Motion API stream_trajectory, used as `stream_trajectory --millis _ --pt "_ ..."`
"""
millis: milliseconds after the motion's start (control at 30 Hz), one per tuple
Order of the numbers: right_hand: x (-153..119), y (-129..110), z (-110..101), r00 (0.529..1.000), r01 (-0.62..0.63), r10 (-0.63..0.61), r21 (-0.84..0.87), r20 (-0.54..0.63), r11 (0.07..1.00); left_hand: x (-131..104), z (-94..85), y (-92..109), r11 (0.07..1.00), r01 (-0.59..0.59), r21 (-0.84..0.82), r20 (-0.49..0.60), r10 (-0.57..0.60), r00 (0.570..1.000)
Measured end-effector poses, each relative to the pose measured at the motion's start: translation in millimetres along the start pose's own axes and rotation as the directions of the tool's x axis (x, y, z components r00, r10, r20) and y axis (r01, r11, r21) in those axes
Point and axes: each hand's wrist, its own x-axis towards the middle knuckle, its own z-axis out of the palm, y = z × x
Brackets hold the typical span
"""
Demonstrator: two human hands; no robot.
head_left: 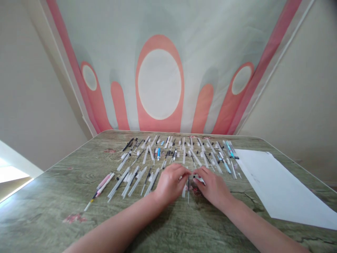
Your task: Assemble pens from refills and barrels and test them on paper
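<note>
One thin dark rod (188, 189) points lengthwise toward me, pale end nearest, between my left hand (171, 179) and right hand (212, 185), both half-curled; I can't tell what they grip.

1. Near left, bare wooden table (39, 228) gives a hand room as far as the pink pen parts (104, 184).
2. Left hand (171, 179) and right hand (212, 186) nearly meet, leaving a slim gap; nearer the front, open tabletop widens between the forearms.
3. Rows of pen parts (158, 154) crowd the middle, with narrow gaps.
4. Rightward, flat paper (279, 186) allows passage above.
5. Beyond, the backdrop (105, 35) blocks the way.
</note>
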Motion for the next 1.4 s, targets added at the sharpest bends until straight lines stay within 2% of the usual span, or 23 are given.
stream_trajectory --millis 100,233,367,567,667,733,800,867,933,1000,1067,1100,1133,1200,1233,1300,1400 --pt "-7 -18 -4 0.986 0.157 -0.156 -0.005 0.058 0.988 8 -2.3 -24 0.989 0.144 -0.022 -0.143 -0.146 0.979" --pt "-12 -37 1 0.918 0.383 -0.366 -0.104 0.151 0.918 6 4.0 -38 0.979 0.201 -0.041 -0.177 -0.205 0.963" --pt "-10 -40 8 0.871 0.484 -0.449 -0.194 0.198 0.853 3 7.8 -38 0.981 0.188 -0.051 -0.159 -0.194 0.968" --pt "-5 -30 11 0.799 0.601 -0.566 -0.214 0.206 0.770 2 8.5 -35 0.979 0.186 -0.088 -0.141 -0.197 0.970" --pt "-3 -27 8 0.781 0.624 -0.595 -0.213 0.189 0.751 3 7.8 -31 0.958 0.229 -0.175 -0.148 -0.256 0.955" --pt "-2 -26 3 0.767 0.642 -0.621 -0.212 0.165 0.737 3 6.6 -25 0.913 0.297 -0.279 -0.127 -0.342 0.931" --pt "-2 -27 -3 0.751 0.659 -0.643 -0.209 0.149 0.722 5 4.6 -19 0.825 0.400 -0.400 -0.030 -0.448 0.894" --pt "-3 -30 -7 0.738 0.674 -0.659 -0.197 0.145 0.711 7 2.0 -14 0.698 0.517 -0.496 0.163 -0.510 0.845" --pt "-4 -32 -10 0.728 0.685 -0.672 -0.180 0.136 0.706 8 -0.3 -11 0.560 0.620 -0.550 0.378 -0.495 0.782" --pt "-5 -33 -11 0.722 0.691 -0.681 -0.163 0.121 0.704 10 -2.0 -11 0.454 0.681 -0.575 0.513 -0.449 0.732" --pt "-4 -31 -14 0.732 0.680 -0.676 -0.145 0.079 0.719 11 -2.9 -14 0.391 0.687 -0.613 0.537 -0.432 0.724" --pt "-3 -30 -16 0.760 0.646 -0.649 -0.139 0.030 0.751 11 -3.0 -16 0.374 0.670 -0.642 0.518 -0.432 0.738" --pt "-2 -27 -19 0.810 0.577 -0.586 -0.136 -0.034 0.806 12 -2.8 -19 0.363 0.642 -0.676 0.485 -0.437 0.758" --pt "0 -22 -25 0.924 0.346 -0.361 -0.127 -0.125 0.930 13 -1.1 -24 0.357 0.569 -0.741 0.397 -0.451 0.800" --pt "0 -20 -27 0.965 0.216 -0.232 -0.130 -0.122 0.968 13 0.4 -26 0.362 0.534 -0.764 0.353 -0.459 0.815" --pt "-4 -18 -26 0.998 0.035 -0.042 -0.180 -0.036 0.983 13 4.6 -31 0.369 0.484 -0.794 0.278 -0.488 0.828" --pt "-13 -23 -14 0.995 -0.013 0.042 -0.286 0.095 0.958 11 11.3 -35 0.368 0.441 -0.819 0.213 -0.519 0.828"
